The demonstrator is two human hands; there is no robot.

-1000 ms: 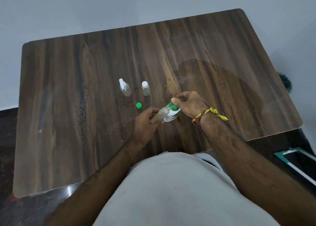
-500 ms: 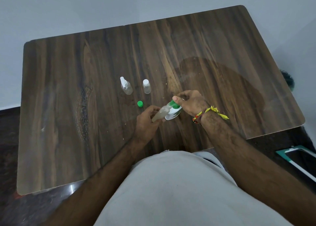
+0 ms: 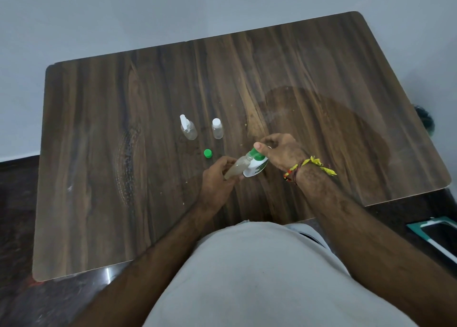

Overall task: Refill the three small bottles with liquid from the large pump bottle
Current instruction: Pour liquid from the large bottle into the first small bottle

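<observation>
Left hand [image 3: 217, 180] grips small bottle [image 3: 238, 166] under pump bottle [image 3: 256, 167]; right hand [image 3: 279, 151] presses pump.

The person wears a plain, light grey cloth top [image 3: 259, 277] that fills the lower middle of the view. Both forearms are bare, with no sleeves reaching them. Around the right wrist sits a knotted thread band of yellow, red and dark strands [image 3: 305, 167], its frayed yellow ends sticking outward.
</observation>
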